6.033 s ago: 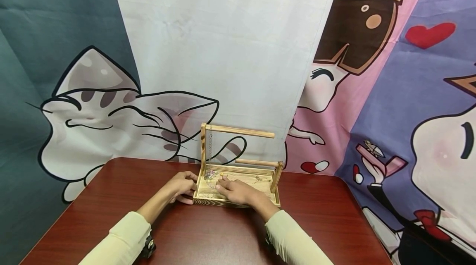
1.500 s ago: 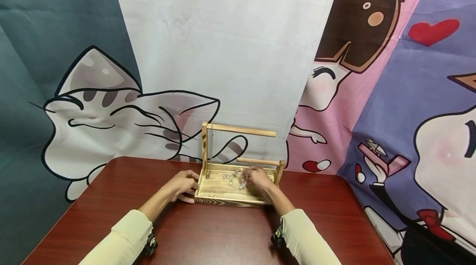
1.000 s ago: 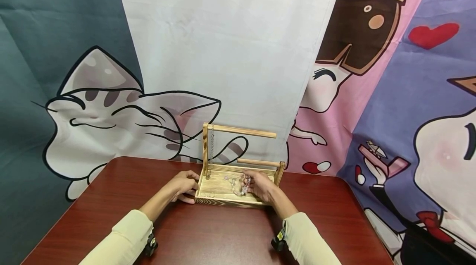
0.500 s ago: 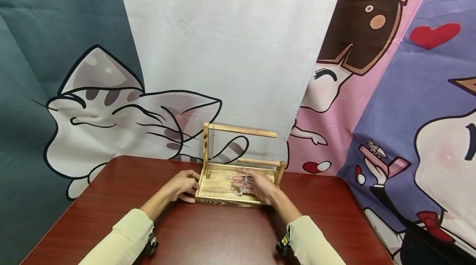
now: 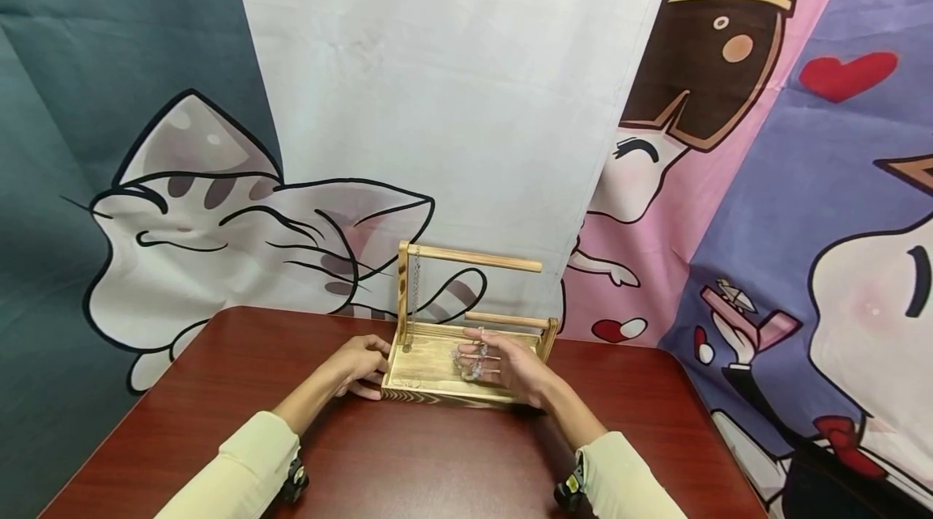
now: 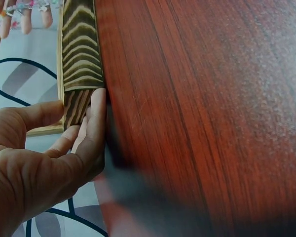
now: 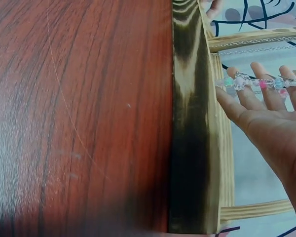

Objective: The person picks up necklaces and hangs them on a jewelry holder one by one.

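A wooden jewelry stand, a shallow tray with an upper and a lower bar, stands on the table. My left hand grips its left end; in the left wrist view the thumb and fingers pinch the striped wall. Over the tray, my right hand is palm up with fingers nearly straight. A beaded bracelet of clear, pink, green and orange beads lies across those fingers in the right wrist view. From the upper bar, a silver chain necklace hangs at the left post.
Thin ring-like pieces, too small to identify, lie in the tray's front left corner. The stand's lower bar runs out from the right post. The red-brown table ends at a cartoon-printed curtain.
The right hand has picked up the beaded bracelet from the tray, turned palm up and spread its fingers under the beads. The left hand keeps its grip on the tray.
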The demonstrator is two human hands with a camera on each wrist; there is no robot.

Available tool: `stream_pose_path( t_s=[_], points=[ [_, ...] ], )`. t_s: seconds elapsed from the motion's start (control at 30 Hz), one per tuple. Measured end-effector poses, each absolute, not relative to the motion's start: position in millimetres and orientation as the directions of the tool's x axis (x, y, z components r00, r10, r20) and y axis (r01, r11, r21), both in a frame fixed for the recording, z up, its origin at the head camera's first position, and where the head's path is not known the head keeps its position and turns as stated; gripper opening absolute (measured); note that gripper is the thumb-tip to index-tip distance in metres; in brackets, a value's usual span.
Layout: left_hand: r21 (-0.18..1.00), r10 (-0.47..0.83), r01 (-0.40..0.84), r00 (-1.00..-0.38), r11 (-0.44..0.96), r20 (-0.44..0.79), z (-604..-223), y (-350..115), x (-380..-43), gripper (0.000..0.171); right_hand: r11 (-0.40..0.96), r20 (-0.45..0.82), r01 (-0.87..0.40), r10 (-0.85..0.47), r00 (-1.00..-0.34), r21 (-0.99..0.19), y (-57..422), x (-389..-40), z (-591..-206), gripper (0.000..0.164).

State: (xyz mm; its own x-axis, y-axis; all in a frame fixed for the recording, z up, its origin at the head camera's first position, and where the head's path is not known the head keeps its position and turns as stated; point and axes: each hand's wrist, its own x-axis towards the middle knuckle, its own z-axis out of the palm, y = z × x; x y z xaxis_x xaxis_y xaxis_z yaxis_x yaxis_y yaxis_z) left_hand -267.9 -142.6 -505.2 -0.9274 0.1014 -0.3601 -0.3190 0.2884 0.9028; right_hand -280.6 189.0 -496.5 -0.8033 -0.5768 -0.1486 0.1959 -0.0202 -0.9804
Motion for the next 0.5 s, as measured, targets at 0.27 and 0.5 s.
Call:
stream_pose_path(
  t_s=[0.27,0.5],
  points=[
    [0.903,0.099,-0.317,-0.929,0.289,-0.358,-505,-142,-267,0.046,-0.019,-0.123,0.167,-0.593,-0.796,-0.986,198,-278,-486,0.063],
    [0.904,0.1,-0.315,-0.929,0.287,-0.356,-505,-143,-266,0.046,-0.044,-0.087,0.139,-0.583,-0.808,-0.989,200,-276,-474,0.064]
  ],
)
